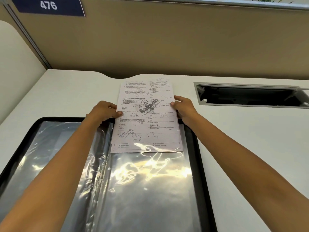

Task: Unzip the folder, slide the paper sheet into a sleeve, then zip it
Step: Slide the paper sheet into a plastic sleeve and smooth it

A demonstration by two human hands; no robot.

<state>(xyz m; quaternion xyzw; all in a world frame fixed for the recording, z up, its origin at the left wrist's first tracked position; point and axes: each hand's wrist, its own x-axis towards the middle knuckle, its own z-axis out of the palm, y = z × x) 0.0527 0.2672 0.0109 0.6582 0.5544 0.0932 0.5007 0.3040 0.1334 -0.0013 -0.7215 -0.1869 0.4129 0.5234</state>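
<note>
Folder (199, 148) lies unzipped, open flat on the desk (242, 131). 2 hands pinch the paper sheet (145, 114) at opposite edges, left hand (102, 111), right hand (184, 108), likely keeping it square while its lower end enters the right-side sleeve (150, 181).

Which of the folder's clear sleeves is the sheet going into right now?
The right-hand sleeve: the near edge of the paper sheet lies under its glossy plastic. The left-hand sleeve lies off to the sheet's side.
</note>
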